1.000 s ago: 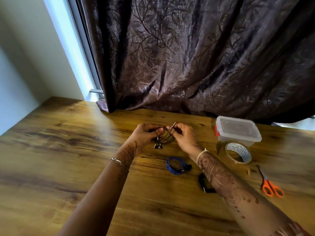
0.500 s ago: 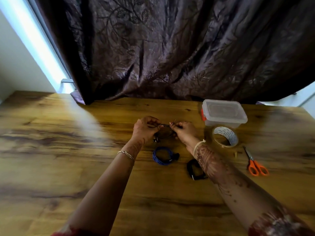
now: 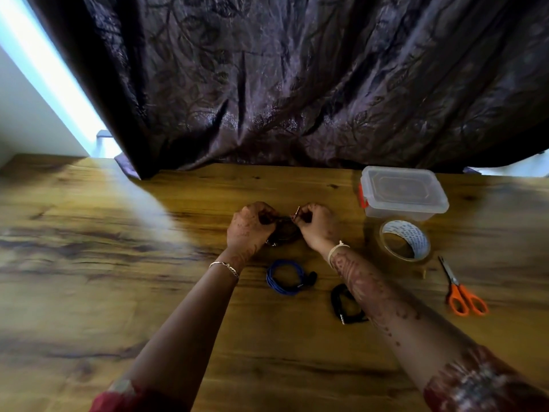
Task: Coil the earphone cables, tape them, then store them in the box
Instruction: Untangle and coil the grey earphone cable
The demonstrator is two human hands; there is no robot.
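My left hand [image 3: 249,226] and my right hand [image 3: 319,226] hold a dark coiled earphone cable [image 3: 286,231] between them, just above the wooden table [image 3: 118,263]. The right fingers pinch the end with the metal plug, which sticks up. Its earbuds hang below my left hand. A blue coiled cable [image 3: 282,278] lies on the table nearer to me. A black coiled cable [image 3: 346,304] lies to its right, partly under my right forearm. The clear plastic box [image 3: 402,193] with its lid on stands at the back right.
A roll of clear tape [image 3: 405,243] lies in front of the box. Orange-handled scissors [image 3: 463,292] lie to its right. A dark curtain [image 3: 297,84] hangs along the table's far edge. The left part of the table is bare wood.
The view has swung left and tipped, so everything sits further right in frame. Both hands stay together on the dark cable; the coil looks slightly tighter.
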